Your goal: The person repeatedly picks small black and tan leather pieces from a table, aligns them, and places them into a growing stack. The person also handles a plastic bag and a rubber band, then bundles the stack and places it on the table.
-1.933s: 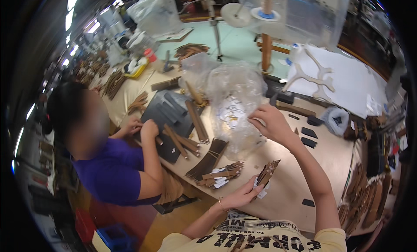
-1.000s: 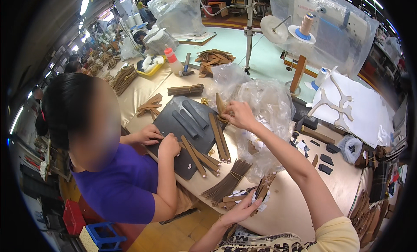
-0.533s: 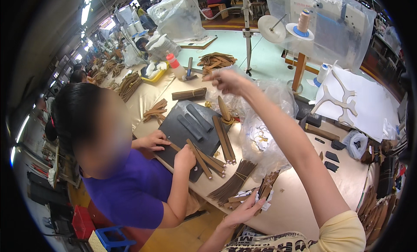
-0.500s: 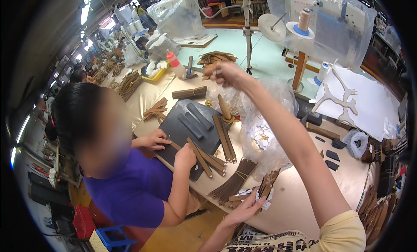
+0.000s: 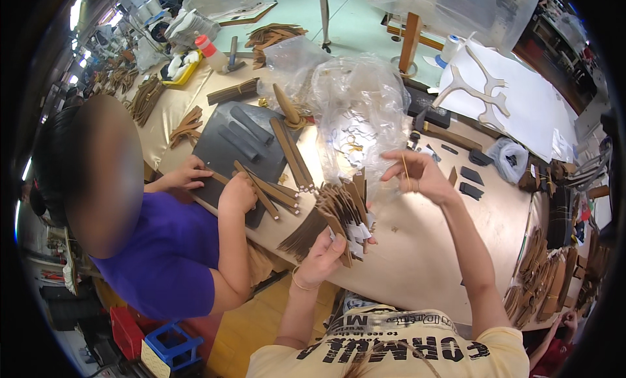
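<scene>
A bundle of brown strips, some with white tags, is gripped by my left hand above the near edge of the table. A thin band circles that wrist. To the right of the bundle, my right hand is raised with a yellowish rubber band looped about its bent fingers. Beneath and left of the held bundle lies a fan of dark brown strips, partly covered by it. A crumpled clear plastic bag with small white pieces inside lies just beyond both hands.
At left, a co-worker in purple handles brown strips on a black board. Behind stand a red-topped bottle and a yellow tray. A hammer and black pieces lie to the right.
My right hand has come down from the far strip pile toward the bundle, the rubber band now showing on it. My left hand has raised the bundle and turned it upright. The view has shifted.
</scene>
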